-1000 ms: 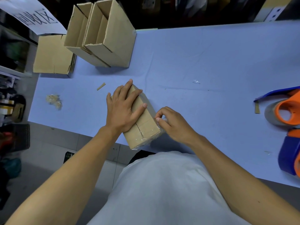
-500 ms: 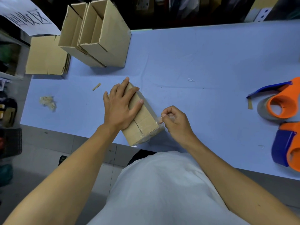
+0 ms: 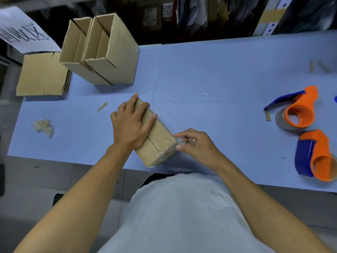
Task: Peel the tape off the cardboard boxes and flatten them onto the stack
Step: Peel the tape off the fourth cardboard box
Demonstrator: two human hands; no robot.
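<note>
The pale blue tabletop [image 3: 218, 73] spreads across your view, its near edge just in front of your white shirt. At its far left stand two open cardboard boxes [image 3: 102, 52], pressed side by side with their flaps up. Just left of them, at the tabletop's corner, lies the stack of flattened boxes [image 3: 42, 74], partly under a white sheet with dark writing [image 3: 23, 31].

Near the front edge, right before you, the taped box [image 3: 155, 137] lies on its side, angled with one end toward you and overhanging the edge a little. Clear tape [image 3: 160, 152] shines over its near end and along the seam.

Your left hand [image 3: 132, 123] lies flat on top of the box, fingers spread and straight, pressing it down. Your right hand [image 3: 195, 143] sits at the box's near right corner, thumb and fingertips pinched on a loose bit of the clear tape.

At the far right rest two orange-and-blue tape dispensers [image 3: 299, 110], one behind the other and close together. A crumpled wad of peeled tape [image 3: 43, 126] lies at the left, well apart from the box, with a small cardboard sliver [image 3: 102, 106] between it and your left hand.
</note>
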